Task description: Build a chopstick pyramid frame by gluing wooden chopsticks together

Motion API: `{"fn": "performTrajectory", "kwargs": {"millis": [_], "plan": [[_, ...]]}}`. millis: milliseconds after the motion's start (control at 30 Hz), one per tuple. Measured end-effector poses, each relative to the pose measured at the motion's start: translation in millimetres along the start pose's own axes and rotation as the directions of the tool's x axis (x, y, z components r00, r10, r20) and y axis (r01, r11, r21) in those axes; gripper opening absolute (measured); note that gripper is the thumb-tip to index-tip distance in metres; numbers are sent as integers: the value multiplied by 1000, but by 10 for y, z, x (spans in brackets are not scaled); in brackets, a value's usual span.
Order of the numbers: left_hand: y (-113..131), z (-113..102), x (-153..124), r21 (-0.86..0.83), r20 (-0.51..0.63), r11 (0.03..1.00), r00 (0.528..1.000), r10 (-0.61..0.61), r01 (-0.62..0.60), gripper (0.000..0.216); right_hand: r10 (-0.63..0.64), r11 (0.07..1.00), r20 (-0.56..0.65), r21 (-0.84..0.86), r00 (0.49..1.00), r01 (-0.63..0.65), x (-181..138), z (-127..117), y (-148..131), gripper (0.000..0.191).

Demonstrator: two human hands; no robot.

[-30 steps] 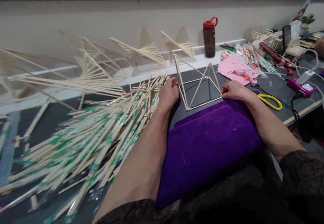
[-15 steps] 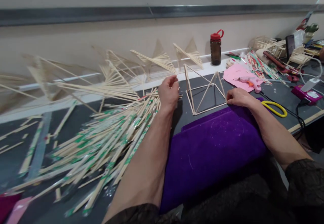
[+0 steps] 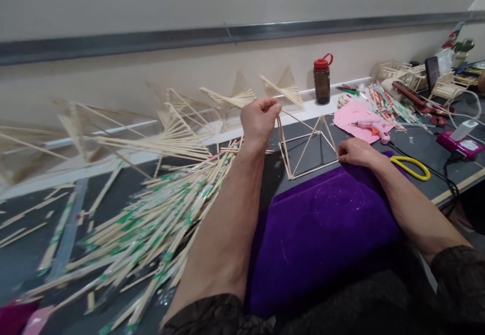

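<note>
A small open frame of thin wooden sticks [image 3: 303, 149] stands on the dark tabletop in front of me. My left hand [image 3: 259, 122] is closed in a pinch at its upper left peak, and the fingertips hide that joint. At the frame's front right corner, my right hand [image 3: 356, 152] pinches the end of the lower stick, low beside the table. Folded purple cloth [image 3: 322, 229] lies just in front of the frame, under my right wrist.
Chopsticks in green-marked wrappers [image 3: 159, 219] are heaped to the left. Twisted stick models [image 3: 166, 138] line the wall. A brown bottle with red lid [image 3: 322, 82] stands behind. On the right lie a pink glue gun [image 3: 373, 127], yellow-handled scissors [image 3: 411, 168] and a magenta power box [image 3: 460, 144].
My left hand has moved up and right from beside the chopstick heap to the frame's left peak. My right hand stays at the front right corner. The view has tilted slightly upward.
</note>
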State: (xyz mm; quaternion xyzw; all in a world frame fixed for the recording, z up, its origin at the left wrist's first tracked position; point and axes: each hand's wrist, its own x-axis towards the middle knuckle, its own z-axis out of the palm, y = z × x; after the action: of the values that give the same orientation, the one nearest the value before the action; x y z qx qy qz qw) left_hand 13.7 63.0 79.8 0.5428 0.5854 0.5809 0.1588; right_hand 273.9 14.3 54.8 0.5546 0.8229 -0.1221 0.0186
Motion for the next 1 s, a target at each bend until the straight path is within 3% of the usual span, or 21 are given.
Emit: {"fn": "performTrajectory", "kwargs": {"millis": [167, 500, 800, 867, 1000], "plan": [[10, -7, -20, 74, -50, 997, 999, -21, 25, 26, -2, 1000, 17, -15, 1000, 2, 10, 2, -15, 30], [191, 33, -69, -87, -62, 983, 984, -169, 164, 16, 22, 1000, 32, 5, 999, -23, -30, -46, -60, 30], [77, 47, -62, -128, -63, 982, 987, -145, 136, 17, -9, 997, 15, 81, 1000, 8, -23, -42, 28, 25], [28, 55, -68, -146, -62, 982, 989, -132, 122, 21, -13, 992, -33, 122, 999, 17, -17, -18, 73, 22], [-48, 70, -68, -184, -67, 980, 994, -87, 74, 26, 34, 930, -298, 358, 954, 79, 11, 28, 130, 20]]}}
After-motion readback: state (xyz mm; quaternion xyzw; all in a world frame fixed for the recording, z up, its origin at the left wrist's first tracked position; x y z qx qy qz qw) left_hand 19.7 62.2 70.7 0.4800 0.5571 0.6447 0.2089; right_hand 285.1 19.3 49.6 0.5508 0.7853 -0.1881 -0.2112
